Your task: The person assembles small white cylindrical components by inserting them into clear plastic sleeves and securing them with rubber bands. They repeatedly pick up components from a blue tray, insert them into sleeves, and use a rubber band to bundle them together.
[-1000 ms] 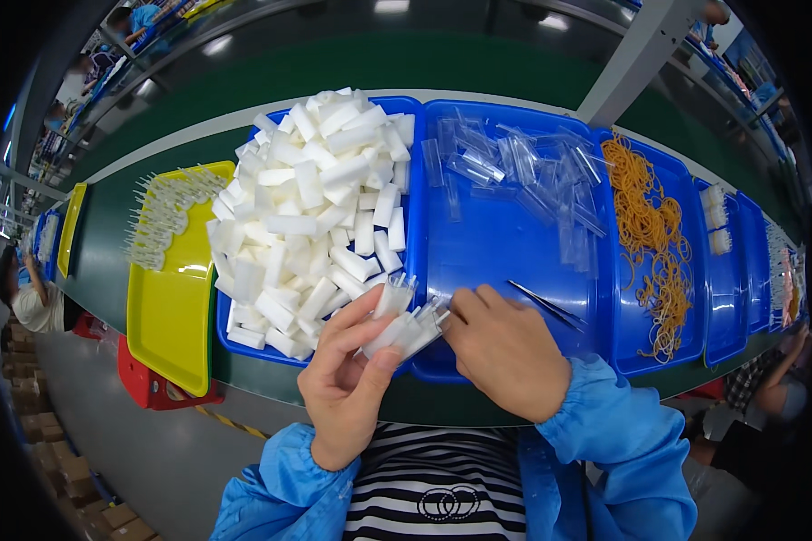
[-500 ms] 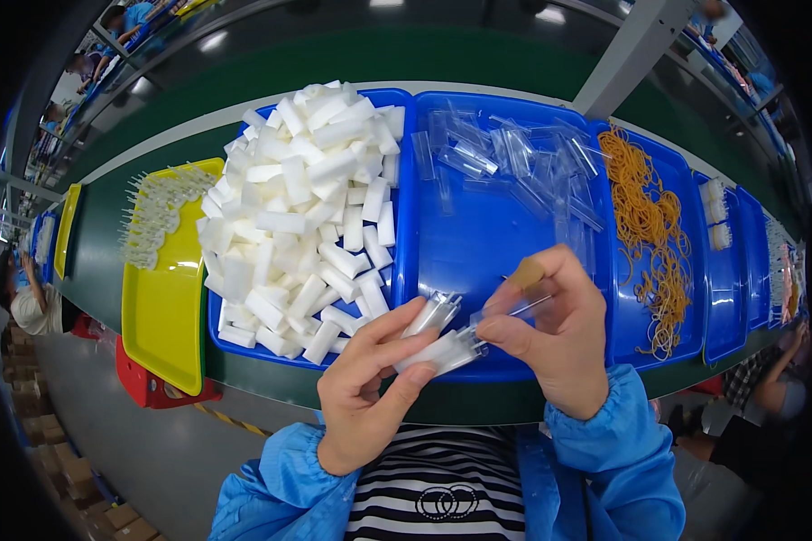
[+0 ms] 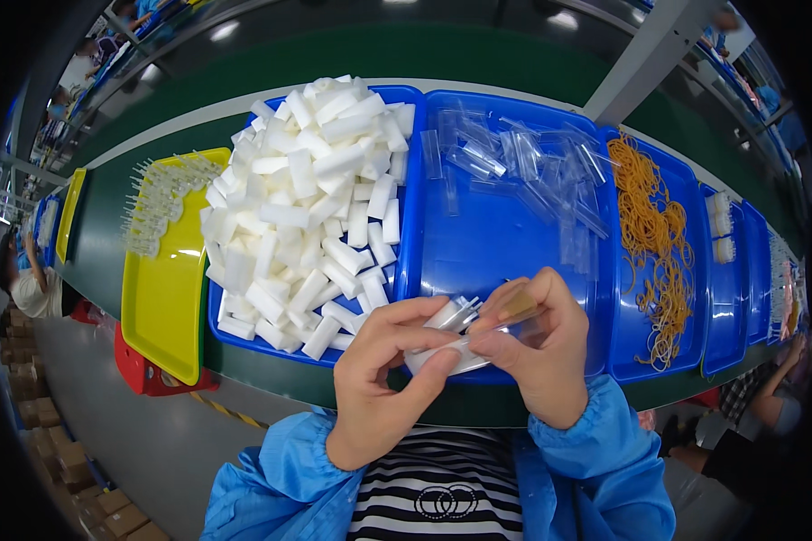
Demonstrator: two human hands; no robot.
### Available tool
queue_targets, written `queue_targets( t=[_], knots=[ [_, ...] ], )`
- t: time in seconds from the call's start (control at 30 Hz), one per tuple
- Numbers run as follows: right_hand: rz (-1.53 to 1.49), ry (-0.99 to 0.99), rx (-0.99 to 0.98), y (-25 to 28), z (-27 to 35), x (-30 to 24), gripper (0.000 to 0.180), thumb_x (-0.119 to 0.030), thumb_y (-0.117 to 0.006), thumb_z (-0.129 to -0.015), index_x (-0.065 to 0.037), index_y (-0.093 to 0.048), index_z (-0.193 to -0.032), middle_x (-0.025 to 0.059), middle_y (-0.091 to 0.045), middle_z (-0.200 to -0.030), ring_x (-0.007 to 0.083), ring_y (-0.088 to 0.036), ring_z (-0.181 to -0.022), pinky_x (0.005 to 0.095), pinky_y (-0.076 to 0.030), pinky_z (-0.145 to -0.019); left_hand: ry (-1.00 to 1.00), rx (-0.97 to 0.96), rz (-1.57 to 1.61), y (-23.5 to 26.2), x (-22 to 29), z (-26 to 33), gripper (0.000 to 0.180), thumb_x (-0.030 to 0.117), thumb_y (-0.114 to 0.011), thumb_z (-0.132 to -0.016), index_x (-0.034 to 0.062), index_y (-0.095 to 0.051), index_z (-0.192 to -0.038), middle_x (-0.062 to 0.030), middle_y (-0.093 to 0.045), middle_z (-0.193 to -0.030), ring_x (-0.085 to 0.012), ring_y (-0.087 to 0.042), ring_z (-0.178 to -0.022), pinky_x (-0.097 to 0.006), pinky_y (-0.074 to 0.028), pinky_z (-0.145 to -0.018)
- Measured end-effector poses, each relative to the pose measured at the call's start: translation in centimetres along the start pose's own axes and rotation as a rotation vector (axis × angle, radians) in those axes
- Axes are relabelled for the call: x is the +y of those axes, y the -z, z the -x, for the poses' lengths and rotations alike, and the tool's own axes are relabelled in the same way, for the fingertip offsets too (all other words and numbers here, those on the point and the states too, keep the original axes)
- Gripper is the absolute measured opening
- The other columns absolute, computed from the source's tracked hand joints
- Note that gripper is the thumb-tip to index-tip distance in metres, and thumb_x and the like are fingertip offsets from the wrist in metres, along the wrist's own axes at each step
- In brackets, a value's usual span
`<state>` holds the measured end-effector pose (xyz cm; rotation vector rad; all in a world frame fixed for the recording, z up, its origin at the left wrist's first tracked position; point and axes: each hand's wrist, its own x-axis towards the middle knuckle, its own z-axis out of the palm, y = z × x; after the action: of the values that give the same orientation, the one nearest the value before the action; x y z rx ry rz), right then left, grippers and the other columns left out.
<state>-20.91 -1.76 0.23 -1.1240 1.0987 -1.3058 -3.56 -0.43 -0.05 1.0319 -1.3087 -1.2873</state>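
While the white pieces (image 3: 465,362), glossy and clear-tipped, sit over the near edge of the blue tray (image 3: 492,248), left hand (image 3: 381,377) grips them; right hand (image 3: 549,353) pinches clear plastic (image 3: 527,330) by their tips. White blocks (image 3: 302,194) heaped left.

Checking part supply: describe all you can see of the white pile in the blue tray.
The pile is many small, oblong white pieces, matte and foam-like, lying at mixed angles. It heaps well above the rim of the blue tray beneath it. The left hand is at its near-right corner; contact is unclear.
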Motion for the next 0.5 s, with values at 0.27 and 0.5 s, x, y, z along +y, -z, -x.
queue_targets(
  t=[0.27,0.5],
  knots=[
    [0.287,0.121,0.094,0.9,0.5,-0.1,0.038,-0.008,-0.088,-0.072,-0.002,-0.057,-0.093,0.0135,-0.064,-0.099,0.0162,-0.064,-0.090,0.0290,-0.051,-0.080,-0.124,-0.025,-0.300,-0.7,0.4,-0.3,0.023,0.000,-0.070,-0.085,-0.0055,-0.068,-0.107,-0.0244,-0.059,-0.128,-0.0280,-0.062,-0.114,-0.036,-0.049,-0.096],
    [0.229,-0.086,-0.029,0.4,-0.3,-0.7,0.043,-0.016,-0.086,-0.073,-0.001,-0.058,-0.101,0.0127,-0.064,-0.105,0.0222,-0.062,-0.099,0.0345,-0.049,-0.087,-0.116,0.018,-0.255,-1.2,-0.5,0.1,0.030,-0.001,-0.070,-0.086,-0.0020,-0.069,-0.116,-0.0234,-0.059,-0.131,-0.0306,-0.064,-0.114,-0.035,-0.050,-0.095]
  ],
)
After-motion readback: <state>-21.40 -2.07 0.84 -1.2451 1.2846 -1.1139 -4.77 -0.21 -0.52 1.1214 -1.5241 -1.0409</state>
